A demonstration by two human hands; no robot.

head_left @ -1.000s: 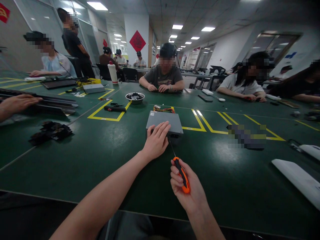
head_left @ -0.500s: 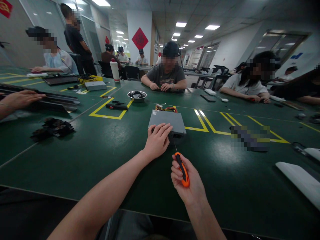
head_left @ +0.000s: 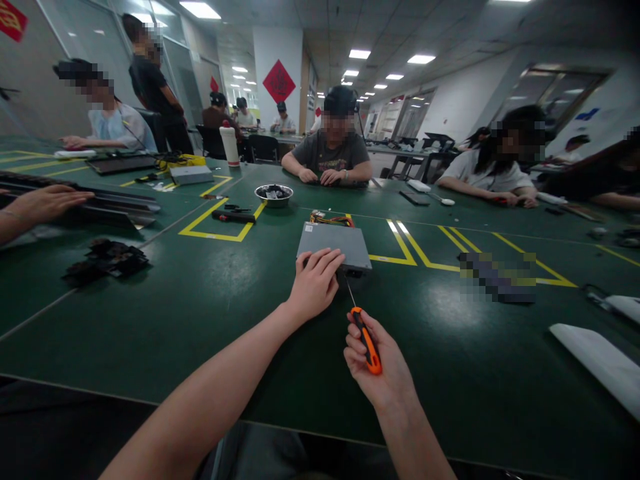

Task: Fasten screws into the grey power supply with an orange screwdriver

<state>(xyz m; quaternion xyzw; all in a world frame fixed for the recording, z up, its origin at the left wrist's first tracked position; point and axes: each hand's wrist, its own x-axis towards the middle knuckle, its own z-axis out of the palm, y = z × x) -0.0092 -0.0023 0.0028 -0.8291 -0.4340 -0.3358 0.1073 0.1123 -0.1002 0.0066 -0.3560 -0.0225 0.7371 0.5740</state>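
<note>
A grey metal computer power supply unit lies on the green table in front of me, its bundle of coloured wires at the far side. My left hand holds the unit at its near left edge, fingers laid over the top. In my right hand is a screwdriver with an orange and black handle, the fingers wrapped round it. Its thin shaft points up at the unit's near face, by the power socket. The tip is too small to see clearly.
A metal bowl of dark parts stands beyond, with a black and red tool nearer. At left lie black parts and another person's hand on long dark panels. A white object lies at right. Several people sit around.
The screwdriver and my right hand have shifted very slightly right and down, its shaft still pointing at the unit's near face. My left hand stays on the unit.
</note>
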